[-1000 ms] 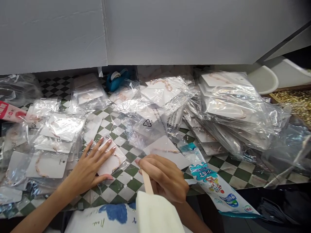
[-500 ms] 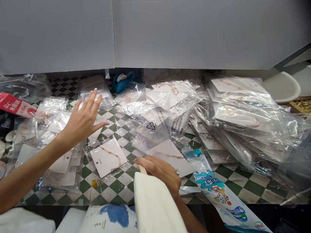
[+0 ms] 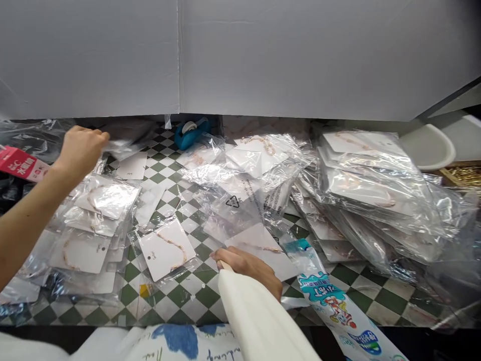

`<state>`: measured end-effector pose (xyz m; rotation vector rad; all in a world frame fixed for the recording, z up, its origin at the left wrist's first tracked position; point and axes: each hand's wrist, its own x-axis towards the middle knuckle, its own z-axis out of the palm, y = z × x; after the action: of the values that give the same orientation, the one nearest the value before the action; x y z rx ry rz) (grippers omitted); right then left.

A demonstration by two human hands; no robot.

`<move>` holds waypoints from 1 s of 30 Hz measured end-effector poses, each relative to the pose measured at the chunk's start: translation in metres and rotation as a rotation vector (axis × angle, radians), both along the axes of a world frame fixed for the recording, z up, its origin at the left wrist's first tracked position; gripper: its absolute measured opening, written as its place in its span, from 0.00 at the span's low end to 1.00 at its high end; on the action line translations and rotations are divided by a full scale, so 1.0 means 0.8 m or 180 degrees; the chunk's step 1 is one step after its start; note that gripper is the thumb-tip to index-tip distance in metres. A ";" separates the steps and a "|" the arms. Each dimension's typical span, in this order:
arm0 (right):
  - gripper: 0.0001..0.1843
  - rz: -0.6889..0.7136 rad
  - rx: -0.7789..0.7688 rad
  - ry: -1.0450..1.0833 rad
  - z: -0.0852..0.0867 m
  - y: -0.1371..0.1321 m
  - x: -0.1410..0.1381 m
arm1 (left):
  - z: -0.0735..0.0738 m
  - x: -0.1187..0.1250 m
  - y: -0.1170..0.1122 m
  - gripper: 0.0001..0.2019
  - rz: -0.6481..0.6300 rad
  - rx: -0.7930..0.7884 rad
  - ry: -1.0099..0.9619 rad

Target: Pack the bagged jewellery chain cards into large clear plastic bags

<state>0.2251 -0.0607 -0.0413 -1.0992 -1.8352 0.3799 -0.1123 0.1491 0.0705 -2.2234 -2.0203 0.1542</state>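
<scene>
My right hand point(image 3: 251, 271) is closed round the wooden stick of a cream-white ice cream bar point(image 3: 259, 321), which points down toward me. It rests beside a bagged white card point(image 3: 263, 248) with a gold chain. My left hand point(image 3: 82, 148), fingers curled, grips clear plastic bags point(image 3: 130, 143) at the back left; they are blurred and partly hidden. A bagged card point(image 3: 167, 250) with a gold bracelet lies between my hands. Left of it sits a pile of similar bagged cards point(image 3: 80, 253). A plain white card point(image 3: 133, 165) lies near the held bags.
Bagged jewellery cards point(image 3: 364, 185) are stacked on the right. A blue tape dispenser point(image 3: 191, 133) stands at the back, under a grey panel point(image 3: 240, 60). An ice cream wrapper point(image 3: 338, 306) hangs over the front edge. A pink carton point(image 3: 22, 163) lies left, a white bowl point(image 3: 432, 145) far right.
My left hand has moved left and back and closed on the clear bags, shifting them leftward and uncovering a white card. My right hand stays nearly in place with the ice cream bar.
</scene>
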 end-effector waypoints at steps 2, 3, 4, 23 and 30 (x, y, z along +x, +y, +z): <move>0.12 0.0017 0.0114 0.0242 0.001 0.002 0.000 | 0.008 -0.013 0.001 0.34 0.0155 0.0029 0.0049; 0.12 0.0048 0.0185 0.0362 0.002 0.003 -0.001 | 0.010 -0.012 -0.001 0.35 0.0210 0.0019 0.0049; 0.11 0.0098 0.0246 0.0465 0.003 0.005 -0.001 | 0.012 -0.006 -0.003 0.36 0.0228 0.0002 0.0031; 0.19 0.0359 0.0251 0.0756 0.009 0.010 -0.001 | -0.042 0.139 -0.032 0.07 -0.0837 -0.1182 -0.3882; 0.20 0.0419 0.0345 0.0865 0.009 0.012 -0.002 | 0.010 0.019 -0.026 0.18 -0.0208 -0.1175 -0.2263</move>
<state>0.2234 -0.0514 -0.0343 -0.8127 -1.6691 0.4767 -0.0969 0.1287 0.0782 -2.8725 -2.3903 -0.3536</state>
